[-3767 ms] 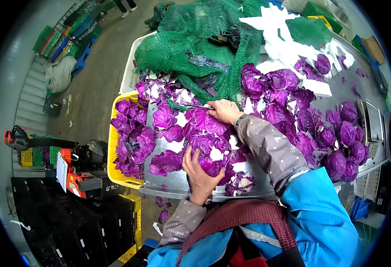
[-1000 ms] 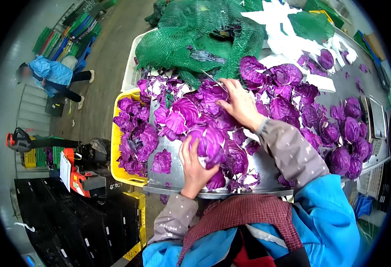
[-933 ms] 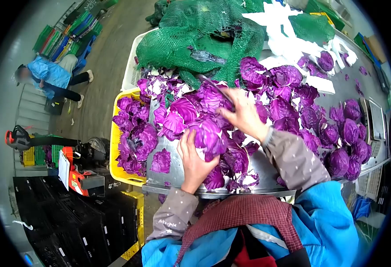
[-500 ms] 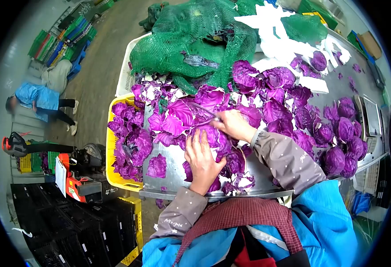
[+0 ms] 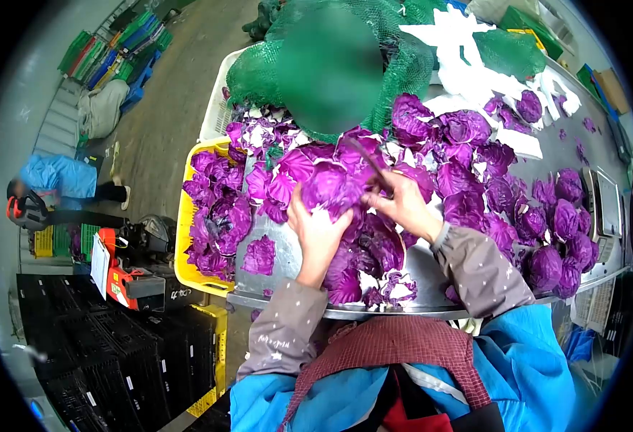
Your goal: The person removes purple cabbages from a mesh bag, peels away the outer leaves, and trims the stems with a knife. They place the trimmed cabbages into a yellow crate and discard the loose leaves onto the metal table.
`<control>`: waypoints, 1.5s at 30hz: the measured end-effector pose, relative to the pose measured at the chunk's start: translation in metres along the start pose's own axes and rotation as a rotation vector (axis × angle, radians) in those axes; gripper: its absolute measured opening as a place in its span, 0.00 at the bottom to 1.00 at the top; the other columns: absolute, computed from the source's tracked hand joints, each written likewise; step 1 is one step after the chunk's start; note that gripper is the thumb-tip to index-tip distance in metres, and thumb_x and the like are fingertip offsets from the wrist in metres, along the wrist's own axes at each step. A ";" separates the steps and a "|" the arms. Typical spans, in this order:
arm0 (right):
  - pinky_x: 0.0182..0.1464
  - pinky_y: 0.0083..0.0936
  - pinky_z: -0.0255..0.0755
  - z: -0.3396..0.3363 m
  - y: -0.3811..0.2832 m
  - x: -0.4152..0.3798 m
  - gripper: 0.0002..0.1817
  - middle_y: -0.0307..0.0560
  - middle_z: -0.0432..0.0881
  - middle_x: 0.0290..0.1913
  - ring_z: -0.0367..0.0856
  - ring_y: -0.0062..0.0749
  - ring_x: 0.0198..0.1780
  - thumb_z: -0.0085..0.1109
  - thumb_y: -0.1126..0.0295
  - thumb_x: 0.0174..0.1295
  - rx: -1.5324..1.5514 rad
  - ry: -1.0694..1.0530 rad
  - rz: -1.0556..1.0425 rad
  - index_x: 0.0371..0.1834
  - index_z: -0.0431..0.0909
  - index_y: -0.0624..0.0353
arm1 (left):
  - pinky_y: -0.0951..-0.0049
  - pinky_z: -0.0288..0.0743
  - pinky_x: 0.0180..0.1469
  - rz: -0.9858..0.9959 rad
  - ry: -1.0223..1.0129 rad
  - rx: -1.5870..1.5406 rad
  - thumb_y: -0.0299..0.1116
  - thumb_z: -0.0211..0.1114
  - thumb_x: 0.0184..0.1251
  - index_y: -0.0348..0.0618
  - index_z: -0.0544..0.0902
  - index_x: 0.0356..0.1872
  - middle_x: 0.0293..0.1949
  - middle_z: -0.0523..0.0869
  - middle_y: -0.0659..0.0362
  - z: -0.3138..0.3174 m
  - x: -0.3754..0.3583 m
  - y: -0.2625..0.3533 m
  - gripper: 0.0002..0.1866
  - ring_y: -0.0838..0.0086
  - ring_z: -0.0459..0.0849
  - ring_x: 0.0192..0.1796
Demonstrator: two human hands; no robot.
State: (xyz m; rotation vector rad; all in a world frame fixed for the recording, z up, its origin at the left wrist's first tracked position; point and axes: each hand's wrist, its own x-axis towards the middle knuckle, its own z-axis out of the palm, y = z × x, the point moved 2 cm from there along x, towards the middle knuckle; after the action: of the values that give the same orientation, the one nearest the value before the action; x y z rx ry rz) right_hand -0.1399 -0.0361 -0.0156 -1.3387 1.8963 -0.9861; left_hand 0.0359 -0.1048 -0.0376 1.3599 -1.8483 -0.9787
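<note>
A red cabbage head (image 5: 331,189) is cupped in my left hand (image 5: 316,234), its fingers and thumb spread round the near left side. My right hand (image 5: 405,205) is closed on a knife (image 5: 371,160), whose blade points up and away to the left. The right fingertips are right at the cabbage's right side. Loose purple leaves (image 5: 295,165) lie just beyond both hands. Closer to my body, more cabbage (image 5: 374,252) and pale trimmed bits (image 5: 395,286) rest on the metal table (image 5: 287,277).
On the left stands a yellow crate (image 5: 184,252) full of leaves. Green mesh sacking (image 5: 259,79) lies at the back, beside white wrapping (image 5: 453,50). Whole cabbages (image 5: 545,268) and a scale (image 5: 604,194) are at right. A person in blue (image 5: 60,176) is off to the left.
My left hand has moved lower round the cabbage, which appears turned and raised. My right hand has shifted right, and the knife now points more upward.
</note>
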 end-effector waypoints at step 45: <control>0.50 0.38 0.74 0.024 0.070 0.003 0.32 0.63 0.80 0.45 0.81 0.53 0.47 0.65 0.70 0.52 0.210 0.522 0.090 0.62 0.65 0.58 | 0.53 0.51 0.71 0.533 -0.245 0.096 0.51 0.82 0.27 0.41 0.56 0.69 0.65 0.61 0.46 0.003 -0.011 -0.031 0.62 0.51 0.57 0.69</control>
State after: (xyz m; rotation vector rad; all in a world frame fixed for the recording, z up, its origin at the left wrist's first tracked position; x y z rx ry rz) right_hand -0.1562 -0.0293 -0.0879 -0.9229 2.1214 -1.5512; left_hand 0.0516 -0.0997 -0.0662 0.7455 -2.3007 -0.8025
